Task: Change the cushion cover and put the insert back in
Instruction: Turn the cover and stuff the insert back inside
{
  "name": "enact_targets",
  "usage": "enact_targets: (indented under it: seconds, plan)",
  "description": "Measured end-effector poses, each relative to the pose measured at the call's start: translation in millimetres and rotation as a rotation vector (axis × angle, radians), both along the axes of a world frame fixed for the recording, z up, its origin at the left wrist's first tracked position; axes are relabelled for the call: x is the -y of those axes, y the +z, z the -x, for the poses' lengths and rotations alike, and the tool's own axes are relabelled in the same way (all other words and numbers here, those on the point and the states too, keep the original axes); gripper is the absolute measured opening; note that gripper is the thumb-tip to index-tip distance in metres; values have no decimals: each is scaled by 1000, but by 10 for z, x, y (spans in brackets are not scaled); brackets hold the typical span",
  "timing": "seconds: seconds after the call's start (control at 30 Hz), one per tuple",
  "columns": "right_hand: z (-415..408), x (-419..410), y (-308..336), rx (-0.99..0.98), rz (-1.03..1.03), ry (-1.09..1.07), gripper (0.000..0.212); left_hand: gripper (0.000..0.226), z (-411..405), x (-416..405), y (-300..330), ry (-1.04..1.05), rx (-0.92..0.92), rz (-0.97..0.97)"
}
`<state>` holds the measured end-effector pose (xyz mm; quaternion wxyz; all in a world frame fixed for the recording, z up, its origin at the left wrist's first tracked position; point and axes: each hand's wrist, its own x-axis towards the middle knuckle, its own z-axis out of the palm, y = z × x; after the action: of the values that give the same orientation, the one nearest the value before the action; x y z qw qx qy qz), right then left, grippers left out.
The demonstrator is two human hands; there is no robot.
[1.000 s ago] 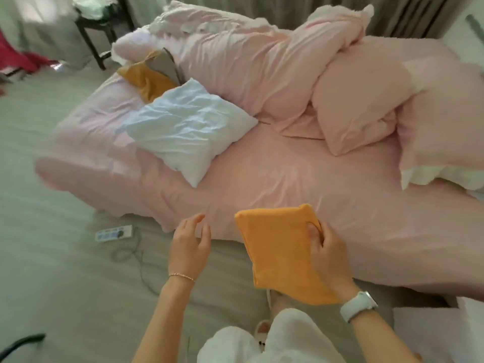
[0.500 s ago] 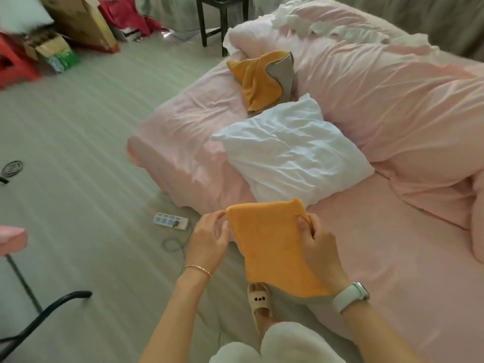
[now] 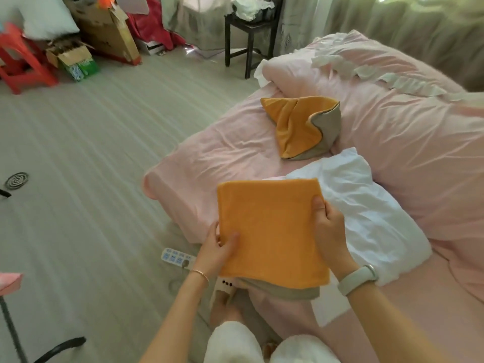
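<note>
Folded orange cushion cover [image 3: 272, 231] hangs in the air in front of the person, held flat between both hands just over the near corner of the bed [image 3: 209, 158]. It shows an orange face toward the camera and a strip of grey lining along its lower edge. The left hand [image 3: 218, 248] pinches the cover's left edge, thumb on the front and fingers tucked behind; a thin bracelet [image 3: 201, 274] circles that wrist. The right hand [image 3: 327, 229] grips the right edge the same way, thumb pressed on the orange face, with a pale watch [image 3: 357, 280] on the wrist. Behind the cover, the white insert [image 3: 366, 210] lies rumpled on the pink sheet, partly hidden by the cover and the right hand. Farther up the bed sits a second cover [image 3: 303, 128], orange outside and grey inside, crumpled and lying open, just beside a heaped pink duvet [image 3: 406, 121]. On the floor below the left hand lies a power strip [image 3: 174, 256] with its cable. A dark stool [image 3: 248, 30] stands past the head of the bed, and cardboard boxes [image 3: 104, 32] and a red plastic stool [image 3: 23, 64] stand well apart at the far left.
</note>
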<state>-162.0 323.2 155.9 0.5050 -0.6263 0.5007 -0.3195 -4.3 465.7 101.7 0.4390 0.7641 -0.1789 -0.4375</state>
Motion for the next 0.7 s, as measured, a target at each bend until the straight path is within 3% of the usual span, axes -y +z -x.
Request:
enact_targets:
  seconds: [0.07, 0.17, 0.23, 0.37, 0.47, 0.5, 0.6, 0.63, 0.7]
  plan:
    - [-229, 252, 19, -21, 34, -69, 39, 39, -274, 374, 6, -28, 104, 17]
    - [-488, 624, 79, -80, 36, -227, 15, 21, -678, 945, 227, -66, 240, 83]
    - [-602, 795, 91, -123, 9, -284, 34, 20, -902, 1287, 401, -107, 213, 145]
    - [-840, 901, 50, -269, 206, -36, 36, 11, -1135, 1933, 733, -268, 139, 271]
    - [-1038, 864, 4, -219, 218, 182, 47, 13, -1116, 2378, 869, -387, 79, 309]
    - [-1070, 879, -7, -211, 229, 152, 54, 21, -1088, 2504, 924, -407, 13, 305]
    - [-1032, 1015, 31, -142, 209, -45, 71, 36, -971, 2809, 1073, -440, -450, 280]
    - [-985, 1068, 64, -134, 229, -112, 66, 36, -922, 2882, 1120, -484, -523, 273]
    - [-867, 1166, 157, -132, 304, -228, 32, 29, -776, 3009, 1185, -612, -519, 304]
